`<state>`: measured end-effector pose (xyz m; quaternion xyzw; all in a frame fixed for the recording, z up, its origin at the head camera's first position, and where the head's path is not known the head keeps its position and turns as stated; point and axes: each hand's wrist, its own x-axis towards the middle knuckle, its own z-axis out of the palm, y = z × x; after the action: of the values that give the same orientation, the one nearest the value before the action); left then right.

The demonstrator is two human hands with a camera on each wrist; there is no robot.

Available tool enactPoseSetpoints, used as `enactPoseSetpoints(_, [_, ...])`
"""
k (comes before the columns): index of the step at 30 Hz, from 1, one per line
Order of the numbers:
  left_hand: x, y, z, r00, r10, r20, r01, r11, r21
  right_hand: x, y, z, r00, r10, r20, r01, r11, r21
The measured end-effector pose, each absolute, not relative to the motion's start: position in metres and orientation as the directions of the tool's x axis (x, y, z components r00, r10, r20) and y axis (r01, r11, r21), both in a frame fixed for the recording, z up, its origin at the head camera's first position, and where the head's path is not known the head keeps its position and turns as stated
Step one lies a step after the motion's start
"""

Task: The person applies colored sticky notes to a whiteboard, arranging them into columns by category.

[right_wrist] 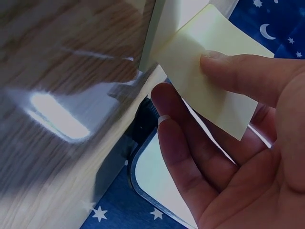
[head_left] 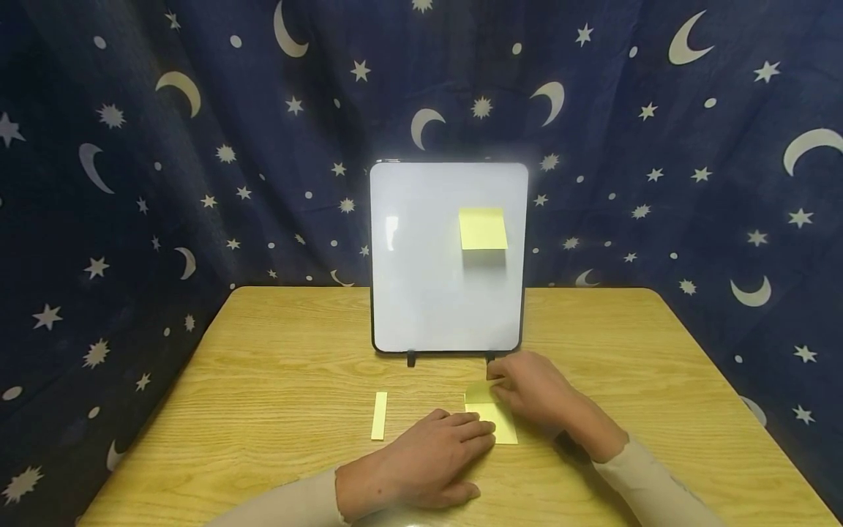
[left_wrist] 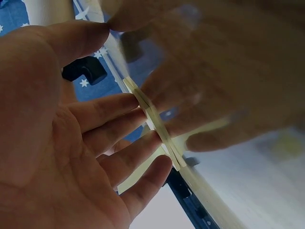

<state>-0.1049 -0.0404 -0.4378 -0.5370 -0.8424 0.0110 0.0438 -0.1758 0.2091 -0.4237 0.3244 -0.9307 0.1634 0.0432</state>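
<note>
Head view first: nearest, on the table [head_left: 283,344] in front of the whiteboard [head_left: 428,293], the person's left hand [head_left: 441,454] lies palm down with its fingers fairly straight. The fingertips rest on a yellow sticky pad [head_left: 506,432], gripping nothing, and that pad sits in front of the board's right half. A narrow yellow strip [head_left: 379,416] lies untouched, in front of the board's left end.

Just beyond the pad, closer to the whiteboard, the right hand [head_left: 536,388] pinches a yellow sheet [right_wrist: 190,71] between thumb and fingers; the right wrist view shows it bowed. I can't tell whether one edge of the sheet is attached to the pad.

Past the hands, the board stands upright on small black feet [head_left: 411,359]. One yellow note [head_left: 483,230] is already stuck on its upper right, the lower part standing off and throwing a shadow. Behind the whiteboard hangs a dark blue curtain [head_left: 230,146] with moons and stars.

As I judge it, one note is done, a second sheet is being peeled but isn't on the board, and the rest of its face is bare.
</note>
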Motion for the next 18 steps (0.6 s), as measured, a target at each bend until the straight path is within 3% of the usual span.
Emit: enactPoseSetpoints(18, [-0.1051,-0.0402,-0.4383,-0.407,0.91,0.082,0.908,0.413,-0.067,-0.1836,0.2094,-0.4224,-0.791,-0.58,0.193,-0.611,0.741,-0.277])
